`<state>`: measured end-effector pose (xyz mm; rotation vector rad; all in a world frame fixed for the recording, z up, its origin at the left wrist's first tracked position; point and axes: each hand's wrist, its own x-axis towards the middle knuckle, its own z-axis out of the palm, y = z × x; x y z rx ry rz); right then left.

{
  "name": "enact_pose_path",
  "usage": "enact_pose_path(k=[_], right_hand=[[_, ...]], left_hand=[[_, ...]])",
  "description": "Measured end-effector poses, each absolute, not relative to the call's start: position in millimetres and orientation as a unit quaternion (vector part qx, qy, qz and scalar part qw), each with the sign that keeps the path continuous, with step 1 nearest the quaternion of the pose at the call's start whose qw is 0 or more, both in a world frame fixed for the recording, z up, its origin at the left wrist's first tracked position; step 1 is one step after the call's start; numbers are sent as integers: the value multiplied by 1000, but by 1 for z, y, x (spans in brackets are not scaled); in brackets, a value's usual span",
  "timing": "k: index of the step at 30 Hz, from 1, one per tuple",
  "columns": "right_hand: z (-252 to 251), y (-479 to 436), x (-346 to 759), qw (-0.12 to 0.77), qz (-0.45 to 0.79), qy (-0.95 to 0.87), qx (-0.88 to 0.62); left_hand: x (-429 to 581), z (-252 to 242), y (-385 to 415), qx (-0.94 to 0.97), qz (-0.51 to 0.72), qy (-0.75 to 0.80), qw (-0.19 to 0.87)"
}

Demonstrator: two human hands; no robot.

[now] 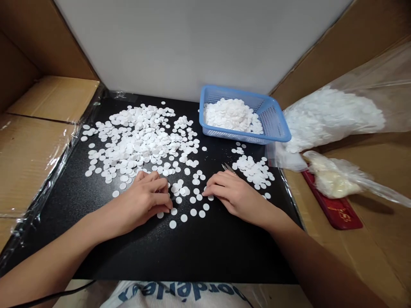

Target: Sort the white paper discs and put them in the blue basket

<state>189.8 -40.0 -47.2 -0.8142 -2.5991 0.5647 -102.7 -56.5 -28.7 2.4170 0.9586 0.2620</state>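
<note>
Small flat white discs lie in a large heap on the black tabletop, left of centre. My left hand rests at the heap's near edge, fingers curled together and pointing down. Its fingertips come down beside a single disc; what they pinch, if anything, is hidden. Between the hands, several loose discs lie spread out flat. My right hand reaches in from the right with fingers extended, the tips touching discs. Pointed metal tips of a tool show just behind that hand; the rest is covered.
A blue plastic basket at the back holds a mound of discs. A smaller pile lies right of my right hand. Further right are a clear bag of discs, a knotted bag with pale yellowish contents and a red case. Cardboard flanks both sides.
</note>
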Motion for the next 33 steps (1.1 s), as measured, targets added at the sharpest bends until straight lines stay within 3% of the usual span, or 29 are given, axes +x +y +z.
enact_pose_path(k=[6, 12, 20, 28, 33], right_hand=[[-55, -41, 185, 217, 238, -882, -344], [-51, -51, 167, 248, 226, -875, -348], [-57, -57, 132, 158, 141, -938, -275], [-51, -56, 138, 178, 176, -928, -274], [-47, -56, 149, 180, 226, -915, -283]], left_hand=[[-123, -14, -47, 853, 112, 429, 274], [-119, -14, -56, 868, 45, 365, 335], [-113, -24, -62, 887, 53, 342, 306], [-102, -31, -66, 899, 57, 362, 241], [-107, -27, -62, 886, 90, 359, 278]])
